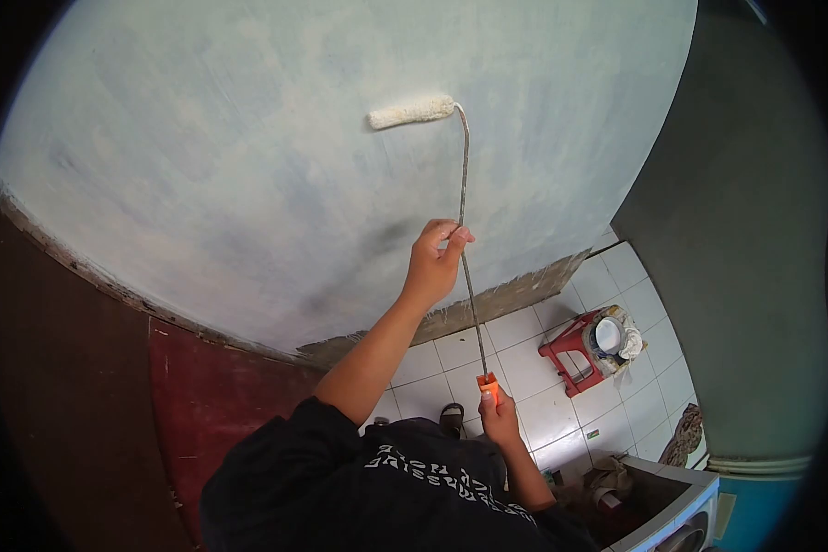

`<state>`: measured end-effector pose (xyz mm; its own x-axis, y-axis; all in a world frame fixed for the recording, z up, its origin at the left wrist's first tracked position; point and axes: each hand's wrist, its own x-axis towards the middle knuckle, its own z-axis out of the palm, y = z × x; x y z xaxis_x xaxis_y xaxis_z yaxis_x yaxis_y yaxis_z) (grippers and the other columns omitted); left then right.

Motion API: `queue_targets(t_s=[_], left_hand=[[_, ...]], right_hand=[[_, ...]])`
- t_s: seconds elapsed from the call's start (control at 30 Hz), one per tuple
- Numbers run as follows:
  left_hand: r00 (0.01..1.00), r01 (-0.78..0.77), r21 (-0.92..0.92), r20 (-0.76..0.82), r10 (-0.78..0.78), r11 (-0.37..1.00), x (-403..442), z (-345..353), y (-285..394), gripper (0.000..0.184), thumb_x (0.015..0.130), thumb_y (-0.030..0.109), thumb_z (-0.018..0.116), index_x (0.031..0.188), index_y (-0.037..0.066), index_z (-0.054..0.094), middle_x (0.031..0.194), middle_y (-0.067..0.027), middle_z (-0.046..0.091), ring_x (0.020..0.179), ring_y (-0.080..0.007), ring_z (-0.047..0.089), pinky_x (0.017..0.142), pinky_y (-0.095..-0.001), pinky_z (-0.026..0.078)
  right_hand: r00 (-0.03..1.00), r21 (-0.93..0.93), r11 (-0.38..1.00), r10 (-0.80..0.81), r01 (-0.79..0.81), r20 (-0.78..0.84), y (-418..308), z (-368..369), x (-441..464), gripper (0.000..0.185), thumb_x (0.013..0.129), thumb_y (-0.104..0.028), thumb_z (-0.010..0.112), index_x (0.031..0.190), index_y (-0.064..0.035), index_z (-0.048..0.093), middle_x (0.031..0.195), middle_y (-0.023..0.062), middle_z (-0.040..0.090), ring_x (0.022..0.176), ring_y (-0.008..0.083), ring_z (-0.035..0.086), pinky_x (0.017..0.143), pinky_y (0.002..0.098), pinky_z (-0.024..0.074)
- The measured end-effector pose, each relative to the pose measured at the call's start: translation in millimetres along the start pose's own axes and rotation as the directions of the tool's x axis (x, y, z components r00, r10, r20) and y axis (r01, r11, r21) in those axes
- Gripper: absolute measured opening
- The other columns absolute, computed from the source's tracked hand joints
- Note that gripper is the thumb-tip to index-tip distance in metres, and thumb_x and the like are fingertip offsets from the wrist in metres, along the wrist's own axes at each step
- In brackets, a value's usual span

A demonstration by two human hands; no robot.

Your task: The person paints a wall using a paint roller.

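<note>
A paint roller (pixel 412 112) with a fluffy off-white sleeve lies against the pale, patchily painted wall (pixel 276 156). Its long thin metal rod runs down from the roller head towards my body. My left hand (pixel 435 262) pinches this rod about midway, thumb and fingers closed on it. Lower down, my right hand (pixel 500 421) is wrapped around the orange handle (pixel 488 385). The roller's sleeve points left, and the rod bends in at its right end.
A red stool (pixel 575 354) stands on the white tiled floor (pixel 545 414), bearing a white paint container (pixel 608 335) and a whitish cloth (pixel 631 343). A dark grey wall (pixel 736 239) rises at right. Dark red panels (pixel 221 396) flank the left. A cluttered tiled counter (pixel 672 474) is at lower right.
</note>
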<state>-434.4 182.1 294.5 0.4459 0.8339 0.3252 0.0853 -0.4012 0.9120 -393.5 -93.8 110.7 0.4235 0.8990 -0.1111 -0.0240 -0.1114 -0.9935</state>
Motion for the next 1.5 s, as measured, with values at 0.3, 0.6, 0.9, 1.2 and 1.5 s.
queue_targets(t_s=[0.3,0.6,0.9,1.2,1.5], left_hand=[[0.998,0.023,0.114,0.052,-0.029,0.993,-59.1,45.5,-122.9,0.032,0.102,0.028,0.055,0.087,0.004,0.070,0.089,-0.0128,0.063,0.088,-0.0272,0.063,0.082,-0.0362,0.050],[0.650,0.703,0.263,0.136,-0.747,0.660,-150.8,94.5,-272.2,0.055,0.100,0.055,0.051,0.078,0.009,0.071,0.079,-0.0121,0.069,0.082,-0.0254,0.066,0.077,-0.0385,0.049],[0.776,0.622,0.080,0.075,-0.627,0.779,-114.8,75.7,-187.5,0.054,0.101,0.051,0.051,0.074,0.007,0.066,0.081,-0.0105,0.067,0.080,-0.0226,0.062,0.076,-0.0372,0.048],[0.988,0.154,0.026,-0.015,-0.154,0.988,-26.8,17.7,-51.7,0.051,0.103,0.041,0.052,0.073,0.002,0.062,0.089,-0.0124,0.061,0.088,-0.0242,0.059,0.085,-0.0355,0.045],[0.899,0.418,0.092,0.103,-0.427,0.904,-77.7,62.1,-143.3,0.055,0.101,0.050,0.052,0.077,0.005,0.070,0.082,-0.0135,0.063,0.084,-0.0249,0.063,0.081,-0.0370,0.048]], right_hand=[[0.993,-0.103,0.988,0.111,-0.114,-0.031,91.9,-29.1,-22.2,0.032,0.106,-0.034,0.049,0.099,-0.0049,0.059,0.066,-0.0058,0.048,0.058,0.0046,0.043,0.053,0.0248,0.0364],[0.925,-0.355,0.856,0.371,-0.375,-0.082,169.9,-37.6,-89.7,0.042,0.105,-0.040,0.050,0.124,-0.0046,0.065,0.094,0.0135,0.071,0.089,0.0204,0.067,0.080,0.0362,0.0510],[0.992,-0.365,0.923,0.100,-0.120,-0.074,145.1,-43.5,-59.7,0.040,0.102,-0.039,0.052,0.114,-0.0039,0.066,0.070,0.0160,0.064,0.065,0.0310,0.066,0.061,0.0404,0.0495],[0.999,-0.088,0.995,0.047,-0.049,-0.024,42.5,-5.8,1.2,0.038,0.103,-0.035,0.052,0.120,-0.0025,0.064,0.064,0.0065,0.055,0.060,0.0132,0.054,0.058,0.0331,0.0447],[0.976,-0.258,0.941,0.201,-0.217,-0.086,105.9,-47.7,-37.9,0.039,0.103,-0.037,0.053,0.116,-0.0022,0.065,0.067,0.0083,0.060,0.062,0.0147,0.058,0.060,0.0335,0.0466]])
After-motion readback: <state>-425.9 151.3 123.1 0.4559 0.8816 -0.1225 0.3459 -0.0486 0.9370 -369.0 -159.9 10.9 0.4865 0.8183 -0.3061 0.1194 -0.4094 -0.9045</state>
